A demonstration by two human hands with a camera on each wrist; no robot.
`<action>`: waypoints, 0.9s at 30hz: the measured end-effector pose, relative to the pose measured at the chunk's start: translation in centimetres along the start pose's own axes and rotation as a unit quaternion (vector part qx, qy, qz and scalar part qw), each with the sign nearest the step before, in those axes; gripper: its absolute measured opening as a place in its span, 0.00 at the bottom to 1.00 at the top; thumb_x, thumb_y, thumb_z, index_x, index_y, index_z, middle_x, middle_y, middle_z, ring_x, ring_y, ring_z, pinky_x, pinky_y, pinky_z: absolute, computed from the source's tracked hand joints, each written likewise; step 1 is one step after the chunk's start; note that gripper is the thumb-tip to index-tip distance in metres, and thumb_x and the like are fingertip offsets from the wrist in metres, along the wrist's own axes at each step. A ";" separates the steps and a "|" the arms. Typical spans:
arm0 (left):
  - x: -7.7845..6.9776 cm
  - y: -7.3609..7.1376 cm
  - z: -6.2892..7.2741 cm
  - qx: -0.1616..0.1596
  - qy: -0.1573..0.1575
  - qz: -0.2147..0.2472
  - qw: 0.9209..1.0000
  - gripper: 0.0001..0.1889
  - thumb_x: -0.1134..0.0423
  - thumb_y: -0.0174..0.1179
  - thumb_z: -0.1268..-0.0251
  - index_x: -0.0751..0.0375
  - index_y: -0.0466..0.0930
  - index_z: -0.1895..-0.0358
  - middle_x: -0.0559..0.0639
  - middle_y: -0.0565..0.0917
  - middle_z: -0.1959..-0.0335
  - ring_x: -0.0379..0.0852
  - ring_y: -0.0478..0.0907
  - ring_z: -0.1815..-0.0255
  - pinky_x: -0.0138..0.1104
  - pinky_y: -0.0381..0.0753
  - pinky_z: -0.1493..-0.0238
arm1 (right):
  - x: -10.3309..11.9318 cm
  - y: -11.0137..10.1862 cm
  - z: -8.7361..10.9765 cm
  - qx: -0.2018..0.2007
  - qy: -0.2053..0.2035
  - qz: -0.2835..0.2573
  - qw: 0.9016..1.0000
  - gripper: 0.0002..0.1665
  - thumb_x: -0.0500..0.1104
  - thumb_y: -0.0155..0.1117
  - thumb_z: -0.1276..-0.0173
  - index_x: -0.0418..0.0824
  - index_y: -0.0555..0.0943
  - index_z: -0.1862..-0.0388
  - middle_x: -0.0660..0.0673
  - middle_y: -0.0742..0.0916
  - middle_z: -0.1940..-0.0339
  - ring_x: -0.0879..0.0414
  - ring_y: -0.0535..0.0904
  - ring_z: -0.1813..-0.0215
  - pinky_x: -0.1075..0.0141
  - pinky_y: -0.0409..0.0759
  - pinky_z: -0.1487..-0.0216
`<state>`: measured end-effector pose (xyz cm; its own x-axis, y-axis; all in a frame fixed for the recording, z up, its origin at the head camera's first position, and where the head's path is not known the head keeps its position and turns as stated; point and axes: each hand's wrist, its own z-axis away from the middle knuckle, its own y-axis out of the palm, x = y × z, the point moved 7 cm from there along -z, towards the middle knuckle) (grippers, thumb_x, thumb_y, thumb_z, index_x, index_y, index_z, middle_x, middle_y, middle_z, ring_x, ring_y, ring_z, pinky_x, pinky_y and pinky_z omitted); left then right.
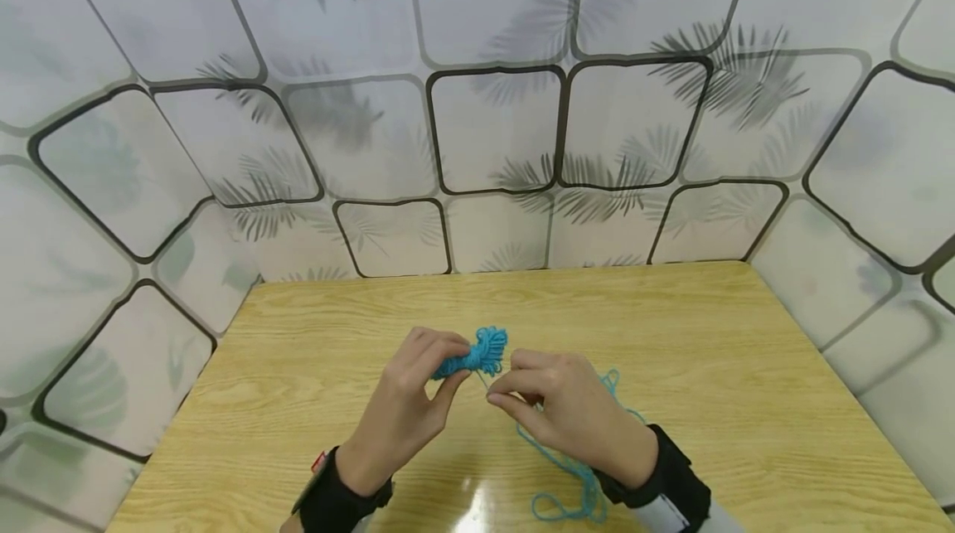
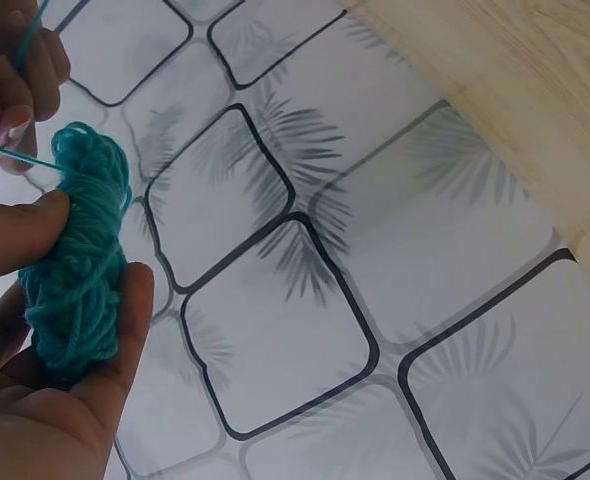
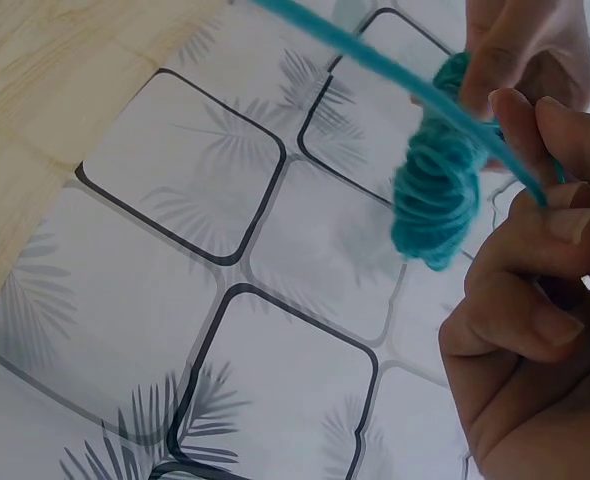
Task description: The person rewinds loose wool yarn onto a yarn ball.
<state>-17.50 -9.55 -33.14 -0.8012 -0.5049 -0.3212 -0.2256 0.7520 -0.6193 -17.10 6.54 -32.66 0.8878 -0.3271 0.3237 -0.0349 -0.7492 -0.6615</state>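
A small bundle of blue yarn point(image 1: 487, 351), wound tight round its middle with loops fanning out at one end, is held up over the table. My left hand point(image 1: 419, 388) grips it between thumb and fingers; in the left wrist view the bundle point(image 2: 80, 260) lies along that hand. My right hand point(image 1: 555, 400) pinches the yarn strand close to the bundle's right side. In the right wrist view, the strand point(image 3: 405, 85) passes through the curled fingers of that hand. A short taut length joins bundle and right fingertips.
Loose blue yarn point(image 1: 585, 491) trails in loops on the wooden table point(image 1: 336, 326) beneath and beside the right wrist. Patterned cloth walls point(image 1: 492, 127) with leaf prints stand at the back and both sides. Black bands point(image 1: 664, 475) circle both wrists.
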 end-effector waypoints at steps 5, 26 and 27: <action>0.9 0.5 0.4 0.020 -0.010 -0.024 0.999 0.17 0.77 0.74 0.43 0.59 0.81 0.53 0.48 0.83 0.53 0.45 0.77 0.52 0.33 0.81 0.53 | -0.1 -0.2 0.1 0.004 0.012 -0.002 1.000 0.06 0.42 0.71 0.28 0.45 0.90 0.65 0.59 0.75 0.77 0.76 0.63 0.79 0.84 0.62 0.78; 1.0 2.4 2.1 0.192 -0.074 0.126 0.971 0.15 0.74 0.74 0.41 0.54 0.82 0.56 0.42 0.82 0.60 0.35 0.77 0.60 0.27 0.82 0.61 | -0.5 -1.4 -0.1 0.010 0.023 0.051 0.998 0.06 0.37 0.80 0.40 0.47 0.90 0.66 0.58 0.71 0.75 0.73 0.56 0.78 0.81 0.58 0.78; 0.8 2.3 2.1 0.196 -0.072 0.134 0.969 0.15 0.73 0.74 0.41 0.54 0.83 0.56 0.42 0.82 0.60 0.34 0.77 0.60 0.27 0.82 0.61 | -0.6 -1.5 -0.1 0.008 0.023 0.055 0.998 0.06 0.38 0.80 0.40 0.47 0.90 0.66 0.58 0.71 0.75 0.73 0.56 0.78 0.81 0.58 0.78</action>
<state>-17.49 -9.08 -36.31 -0.7103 -0.3880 -0.5873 0.2310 0.6597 -0.7151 -17.64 7.76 -31.76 0.8572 -0.4334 0.2781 -0.1237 -0.6976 -0.7057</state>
